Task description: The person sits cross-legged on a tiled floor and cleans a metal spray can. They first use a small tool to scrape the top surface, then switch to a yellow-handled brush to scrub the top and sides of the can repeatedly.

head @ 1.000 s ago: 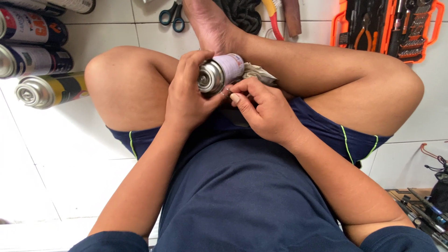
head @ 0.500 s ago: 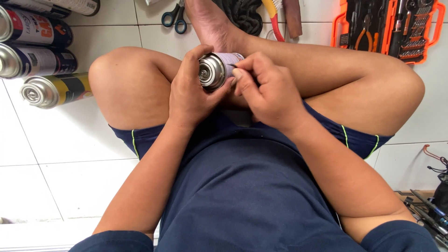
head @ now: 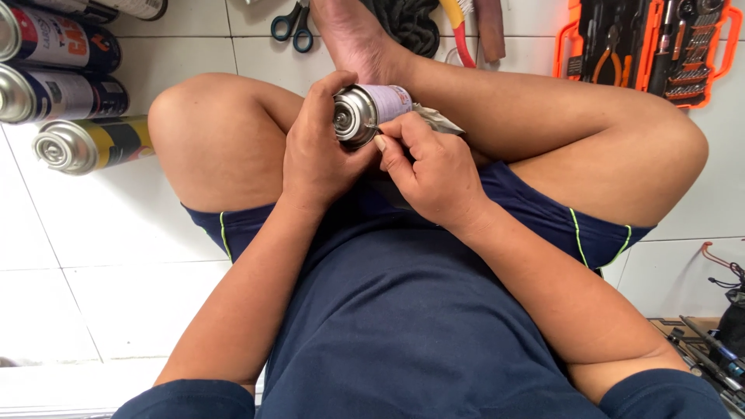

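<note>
Small metal can (head: 371,112) held over crossed legs, valve end toward camera. Left hand (head: 318,151) wrapped around can body, fingers closed, gripping. Right hand (head: 434,167) pinched shut at can's rim, fingertips (head: 382,144) pressing there; what they pinch, cannot tell. Work at rim looks underway, not finished. Three more cans (head: 62,93) lie left of held can on tiled floor; scissors (head: 293,22) beyond it; orange tool case (head: 648,46) to its right.

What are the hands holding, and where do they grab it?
The left hand grips a spray can around its body near the metal top. The right hand touches the can's top rim with its fingertips.
</note>
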